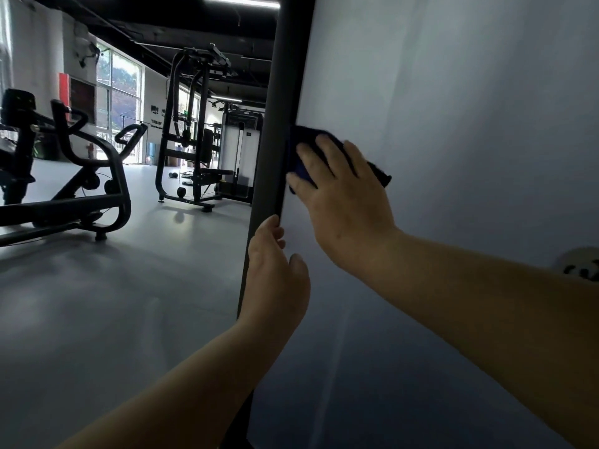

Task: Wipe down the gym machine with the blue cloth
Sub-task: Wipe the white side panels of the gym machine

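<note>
Pressing hand: my right hand [343,202] lies flat on the blue cloth [303,147], fingers spread and nearly straight, pushing the cloth against the pale panel [453,108] of the gym machine.
Cloth position: I see the blue cloth bunched under my right palm and fingers, its left edge touching the dark upright post [278,124], a dark corner poking out past the right side of my hand.
Bracing hand: my left hand [275,273] sits lower down on the same post, just below my right hand; the fingers curl round the post's edge where it meets the panel, thumb resting on the panel side.
Machine surface: the pale panel fills the right half of my view, smooth and lit unevenly, with a faint lighter streak running down its lower part.
Panel mark: a small round emblem [580,265] shows at the far right edge, too cut off for me to read.
Forearms: both are bare and reach in from the bottom and right of my view.
Left background: a black exercise bike [64,176] stands on the grey floor [113,303], well apart from my hands.
Middle background: a black multi-station rack [191,131] stands farther back, near tall windows [120,92].
Ceiling: dark, with a bright strip light [240,1] above the post.
</note>
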A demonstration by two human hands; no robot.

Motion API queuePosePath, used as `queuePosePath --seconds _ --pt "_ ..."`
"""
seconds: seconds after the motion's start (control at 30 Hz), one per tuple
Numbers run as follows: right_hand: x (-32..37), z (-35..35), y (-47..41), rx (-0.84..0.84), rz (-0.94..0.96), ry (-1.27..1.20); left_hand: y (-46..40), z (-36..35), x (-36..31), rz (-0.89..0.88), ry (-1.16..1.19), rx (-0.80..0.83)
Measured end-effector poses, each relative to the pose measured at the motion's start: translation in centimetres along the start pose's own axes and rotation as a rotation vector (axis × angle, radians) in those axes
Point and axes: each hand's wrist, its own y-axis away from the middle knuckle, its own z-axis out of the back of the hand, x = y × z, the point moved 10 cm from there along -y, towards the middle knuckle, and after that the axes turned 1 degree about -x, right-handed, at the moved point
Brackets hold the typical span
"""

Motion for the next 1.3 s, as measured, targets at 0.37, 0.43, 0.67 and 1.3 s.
queuePosePath --seconds 0.37,0.43,0.67,1.3 --pt "0.5 -0.7 1.1 -0.093 0.01 0.002 0.7 -0.5 1.3 0.024 -0.023 0.053" --pt "2.8 -2.2 3.0 -0.078 0.137 -0.03 1.0 -0.6 1.2 0.009 -0.027 0.06" --pt "-3.0 0.8 2.8 -0.159 -0.026 0.053 1.7 -1.1 0.1 -0.058 -0.119 0.094" --pt "-3.9 -0.4 12.3 -0.138 0.148 0.103 5.0 -4.7 -5.5 -0.351 -0.191 0.099"
